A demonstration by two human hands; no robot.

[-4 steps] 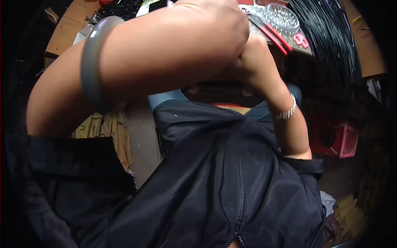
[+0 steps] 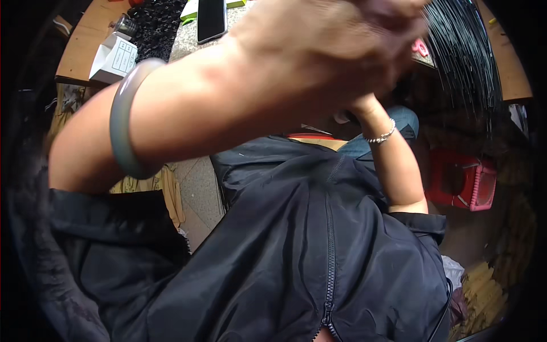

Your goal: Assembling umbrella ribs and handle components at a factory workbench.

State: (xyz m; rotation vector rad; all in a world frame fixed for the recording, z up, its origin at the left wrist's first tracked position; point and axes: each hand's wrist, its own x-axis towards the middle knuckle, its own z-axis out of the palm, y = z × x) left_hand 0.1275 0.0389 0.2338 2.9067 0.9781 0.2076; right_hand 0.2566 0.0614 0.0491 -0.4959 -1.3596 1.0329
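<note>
- Jacket (image 2: pixel 268 245): black, zipped nearly to the top, probably to keep loose cloth clear of your arms.
- Left hand (image 2: pixel 347 40): raised and motion-blurred, your forearm crossing the view rightward. Fingers appear curled; whether they grip anything cannot be told.
- Right hand (image 2: pixel 362 105): mostly hidden behind the left. Finger state cannot be told, nor whether your hands touch.
- Stool-like red plastic item (image 2: pixel 481 185): on the floor to your right, apart from both hands.
- Dark strands (image 2: pixel 462 54): nearest material, just right of your left hand, overhanging the bench (image 2: pixel 76 54) edge; presumably laid lengthwise to stay parallel and within reach.
- Pink loops (image 2: pixel 420 48): partly visible between left hand and strands, probably tool handles facing you for quick pickup.
- Phone (image 2: pixel 211 21): flat on the speckled slab (image 2: pixel 183 44), apparently set aside from the strands.
- White box (image 2: pixel 117 58): left, beside the black pile (image 2: pixel 161 28).
</note>
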